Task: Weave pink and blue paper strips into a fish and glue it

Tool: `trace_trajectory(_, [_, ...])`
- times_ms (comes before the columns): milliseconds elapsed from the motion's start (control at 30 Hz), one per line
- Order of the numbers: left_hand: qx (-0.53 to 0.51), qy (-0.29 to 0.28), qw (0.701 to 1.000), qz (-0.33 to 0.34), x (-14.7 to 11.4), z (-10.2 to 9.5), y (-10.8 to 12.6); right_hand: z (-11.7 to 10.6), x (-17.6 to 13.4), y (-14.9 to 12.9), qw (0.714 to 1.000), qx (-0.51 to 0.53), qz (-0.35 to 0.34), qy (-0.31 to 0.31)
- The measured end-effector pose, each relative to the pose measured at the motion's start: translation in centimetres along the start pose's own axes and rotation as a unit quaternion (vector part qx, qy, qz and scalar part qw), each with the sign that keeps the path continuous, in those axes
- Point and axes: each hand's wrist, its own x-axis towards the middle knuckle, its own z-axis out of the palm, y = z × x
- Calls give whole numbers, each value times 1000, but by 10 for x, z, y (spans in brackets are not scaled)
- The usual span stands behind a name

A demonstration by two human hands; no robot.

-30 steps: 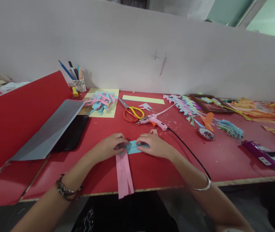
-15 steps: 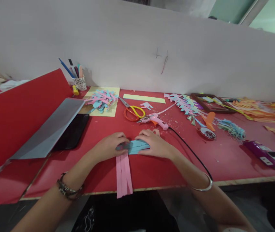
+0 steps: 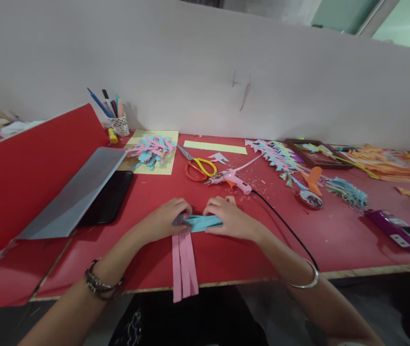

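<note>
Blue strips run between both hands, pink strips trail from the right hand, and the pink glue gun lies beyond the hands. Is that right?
Not quite: the head view shows the pink strips trailing from the left hand, not the right hand. The blue strips do run between both hands, and the pink glue gun lies beyond them.

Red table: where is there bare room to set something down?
Between the black slab and left hand the red table is bare; between the black cord and purple box, nearly so. The back is crowded: paper heap, scissors, glue gun.
</note>
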Motion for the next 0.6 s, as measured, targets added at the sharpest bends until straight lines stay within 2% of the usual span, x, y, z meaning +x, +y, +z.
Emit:
trace_trajectory(167, [-94, 0, 995, -22, -2, 3, -3, 1, 1, 2, 999, 30, -12, 0])
trace_trajectory(300, [-109, -5, 993, -38, -1, 4, -5, 0, 0, 1, 997, 73, 0, 16])
trace_trajectory(433, [-127, 25, 991, -41, -1, 2, -7, -3, -3, 3, 992, 122, 19, 41])
trace_trajectory(600, [-157, 43, 985, -53, -4, -5, -5, -5, -6, 13, 960, 264, 21, 86])
